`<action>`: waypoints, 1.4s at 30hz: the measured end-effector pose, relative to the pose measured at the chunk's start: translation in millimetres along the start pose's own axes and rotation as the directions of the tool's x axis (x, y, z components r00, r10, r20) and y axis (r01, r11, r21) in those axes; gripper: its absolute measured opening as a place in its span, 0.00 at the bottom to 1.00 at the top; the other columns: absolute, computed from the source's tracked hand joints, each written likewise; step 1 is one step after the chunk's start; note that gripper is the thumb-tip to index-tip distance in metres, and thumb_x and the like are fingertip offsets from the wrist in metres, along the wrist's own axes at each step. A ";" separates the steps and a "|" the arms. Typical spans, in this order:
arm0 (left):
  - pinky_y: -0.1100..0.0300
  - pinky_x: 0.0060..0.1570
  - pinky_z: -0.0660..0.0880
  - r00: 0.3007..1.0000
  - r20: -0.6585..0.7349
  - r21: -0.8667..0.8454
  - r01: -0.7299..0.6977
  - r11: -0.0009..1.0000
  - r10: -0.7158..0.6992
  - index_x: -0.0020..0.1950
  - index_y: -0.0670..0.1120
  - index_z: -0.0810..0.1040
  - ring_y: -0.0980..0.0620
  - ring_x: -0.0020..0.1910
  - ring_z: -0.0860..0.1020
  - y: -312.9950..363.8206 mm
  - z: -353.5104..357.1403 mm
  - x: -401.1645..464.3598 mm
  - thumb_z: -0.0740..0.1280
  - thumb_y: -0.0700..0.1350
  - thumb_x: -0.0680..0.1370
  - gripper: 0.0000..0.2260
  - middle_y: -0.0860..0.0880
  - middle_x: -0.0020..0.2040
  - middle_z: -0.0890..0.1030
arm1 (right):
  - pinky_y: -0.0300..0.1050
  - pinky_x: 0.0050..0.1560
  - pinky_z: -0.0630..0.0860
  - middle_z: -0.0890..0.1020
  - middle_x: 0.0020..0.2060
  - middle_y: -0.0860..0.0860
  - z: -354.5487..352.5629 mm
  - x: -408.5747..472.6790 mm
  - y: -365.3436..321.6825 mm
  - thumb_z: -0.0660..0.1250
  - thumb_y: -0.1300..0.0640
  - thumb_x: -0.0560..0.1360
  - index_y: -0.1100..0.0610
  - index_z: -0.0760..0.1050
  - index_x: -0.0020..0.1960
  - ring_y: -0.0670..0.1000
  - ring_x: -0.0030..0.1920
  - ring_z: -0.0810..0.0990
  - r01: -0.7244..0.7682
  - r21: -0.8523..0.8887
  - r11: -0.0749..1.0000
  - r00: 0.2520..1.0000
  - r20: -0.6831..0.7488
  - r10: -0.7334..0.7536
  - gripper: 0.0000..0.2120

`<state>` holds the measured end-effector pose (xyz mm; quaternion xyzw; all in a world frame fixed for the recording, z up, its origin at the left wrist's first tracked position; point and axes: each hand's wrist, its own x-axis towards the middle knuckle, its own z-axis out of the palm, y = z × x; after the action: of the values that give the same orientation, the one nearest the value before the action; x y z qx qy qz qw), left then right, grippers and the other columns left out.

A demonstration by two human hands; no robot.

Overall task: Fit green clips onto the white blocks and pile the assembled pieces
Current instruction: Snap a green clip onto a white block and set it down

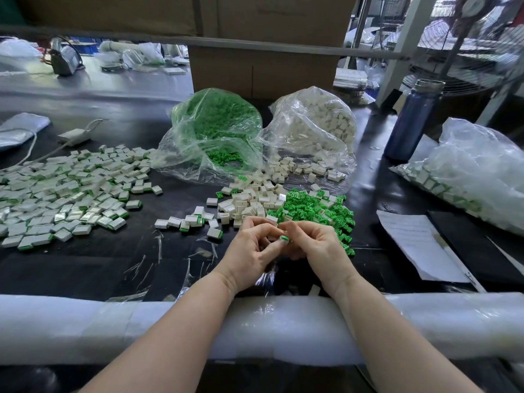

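Plastic is crowding the dark, glossy bench (85, 268) in the head view: small boxy white blocks (252, 199) are lying heaped beside a scatter of ribbed green clips (312, 208), both spilling from two crinkled clear bags, one of green clips (215, 131) and one of white blocks (314, 129). Assembled pieces (65, 191), white with a green edge, are spreading in a wide flat pile at the left. Near the bench's front edge, the left hand (249, 253) and right hand (314, 245) are meeting, fingers curled; between them they are pinching a green clip (284, 238) against a partly hidden white block (272, 219). A blue metal bottle (412, 120) is standing at the right, beside a sheet of paper (411, 239) whose writing is too small to read.
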<state>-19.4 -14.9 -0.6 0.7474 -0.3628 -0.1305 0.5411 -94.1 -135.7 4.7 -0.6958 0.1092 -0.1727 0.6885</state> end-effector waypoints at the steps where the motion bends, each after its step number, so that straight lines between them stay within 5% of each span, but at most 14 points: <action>1: 0.76 0.46 0.70 1.000 -0.015 0.010 0.003 1.000 -0.003 0.48 0.39 0.79 0.55 0.44 0.71 -0.4 -0.3 0.2 0.68 0.38 0.75 0.04 0.46 0.55 0.69 | 0.36 0.32 0.76 0.83 0.32 0.52 -0.5 0.5 1.0 0.66 0.59 0.75 0.58 0.81 0.44 0.49 0.32 0.82 -0.002 0.027 1.000 1.000 -0.029 0.002 0.06; 10: 0.73 0.42 0.71 1.000 -0.029 0.028 0.012 1.000 -0.012 0.47 0.38 0.79 0.54 0.40 0.70 0.7 0.4 0.4 0.68 0.40 0.75 0.05 0.48 0.54 0.69 | 0.42 0.36 0.76 0.81 0.32 0.51 -3.1 1.6 4.2 0.72 0.64 0.69 0.53 0.79 0.37 0.48 0.33 0.77 0.081 -0.222 0.972 0.990 -0.091 -0.104 0.07; 20: 0.71 0.46 0.72 0.999 -0.035 0.070 0.020 0.997 -0.018 0.48 0.41 0.80 0.50 0.43 0.74 -0.3 0.7 1.3 0.68 0.41 0.75 0.05 0.47 0.53 0.73 | 0.30 0.36 0.69 0.75 0.32 0.44 0.2 4.9 5.9 0.68 0.63 0.74 0.51 0.73 0.36 0.38 0.31 0.73 0.079 -0.390 0.918 0.989 -0.084 -0.121 0.11; 24: 0.67 0.48 0.75 0.990 -0.139 0.055 0.027 0.998 -0.019 0.50 0.44 0.81 0.50 0.46 0.79 -2.0 -0.4 0.5 0.68 0.41 0.75 0.06 0.48 0.46 0.81 | 0.31 0.36 0.71 0.77 0.32 0.46 -1.8 3.3 3.7 0.69 0.62 0.73 0.53 0.75 0.37 0.39 0.31 0.74 0.109 -0.390 0.914 0.973 -0.146 -0.178 0.08; 28: 0.59 0.52 0.77 0.955 -0.296 0.079 0.057 0.995 -0.031 0.57 0.45 0.79 0.52 0.48 0.80 -5.3 -2.3 0.9 0.68 0.40 0.75 0.11 0.49 0.50 0.82 | 0.32 0.34 0.72 0.78 0.32 0.48 -4.5 2.3 2.5 0.71 0.62 0.72 0.53 0.76 0.36 0.40 0.31 0.73 0.109 -0.402 0.909 0.943 -0.247 -0.222 0.08; 33: 0.66 0.51 0.72 0.819 -0.574 0.213 0.132 0.968 0.015 0.55 0.44 0.81 0.54 0.46 0.76 -9.0 -8.6 2.2 0.68 0.38 0.75 0.10 0.48 0.50 0.79 | 0.42 0.41 0.75 0.79 0.36 0.52 -6.1 3.6 6.4 0.71 0.60 0.71 0.57 0.77 0.38 0.50 0.37 0.77 0.064 -0.519 0.852 0.907 -0.326 -0.267 0.05; 37: 0.72 0.48 0.67 0.784 -0.620 0.235 0.208 0.950 -0.018 0.54 0.43 0.81 0.55 0.43 0.73 -10.6 -10.3 2.7 0.66 0.35 0.75 0.10 0.46 0.52 0.75 | 0.42 0.41 0.71 0.78 0.36 0.51 -8.9 4.9 7.3 0.70 0.60 0.72 0.56 0.76 0.37 0.49 0.37 0.75 -0.010 -0.590 0.807 0.853 -0.426 -0.302 0.06; 42: 0.70 0.52 0.64 0.764 -0.642 0.278 0.316 0.907 -0.070 0.54 0.37 0.80 0.50 0.51 0.71 -13.7 -10.2 4.1 0.62 0.33 0.75 0.11 0.43 0.56 0.71 | 0.50 0.50 0.72 0.74 0.37 0.46 -9.1 4.6 6.8 0.69 0.61 0.72 0.53 0.74 0.38 0.51 0.42 0.75 -0.074 -0.661 0.747 0.844 -0.441 -0.306 0.07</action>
<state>-5.0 -8.3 -8.3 0.8703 -0.1029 0.1361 0.4620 -92.9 -146.1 -1.7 -0.8232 0.3001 -0.3500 0.3313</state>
